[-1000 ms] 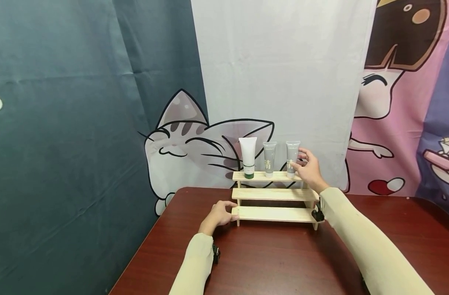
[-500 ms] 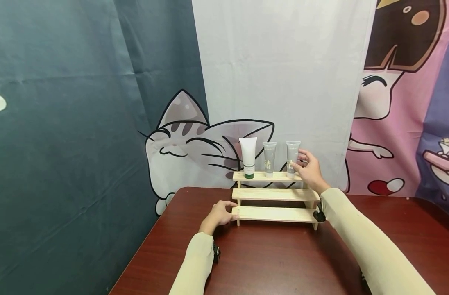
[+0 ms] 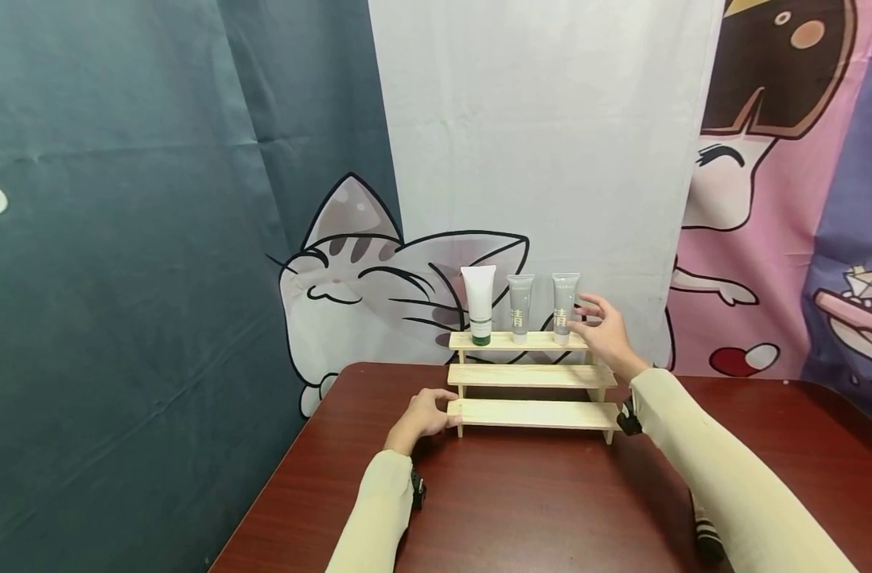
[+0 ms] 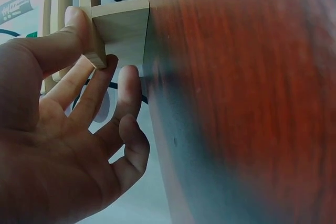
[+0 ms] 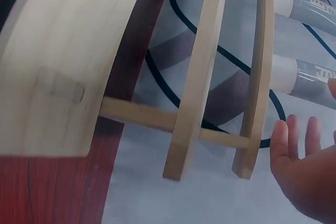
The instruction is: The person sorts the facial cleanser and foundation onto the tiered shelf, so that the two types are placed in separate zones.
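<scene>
A three-tier wooden shelf (image 3: 529,414) stands on the table. On its top tier a white tube with a green cap (image 3: 480,302) and two grey squeeze tubes stand upright on their caps: the middle tube (image 3: 519,310) and the right tube (image 3: 564,306). My left hand (image 3: 423,414) pinches the left end of the bottom tier, thumb on top and fingers beneath, as the left wrist view shows. Beside the right grey tube is my right hand (image 3: 602,334), its fingers spread and loosely bent around nothing; whether the thumb tip touches the tube I cannot tell.
The dark red table (image 3: 522,493) has its left edge near my left arm. Behind it hangs a printed cloth (image 3: 565,159) with a cartoon cat. A dark object with pale stripes (image 3: 708,535) lies partly hidden beneath my right sleeve.
My right hand has loosened from the right grey tube and shifted slightly right, its fingers wider apart. The tube stays upright on the top tier. My left hand keeps its grip on the shelf.
</scene>
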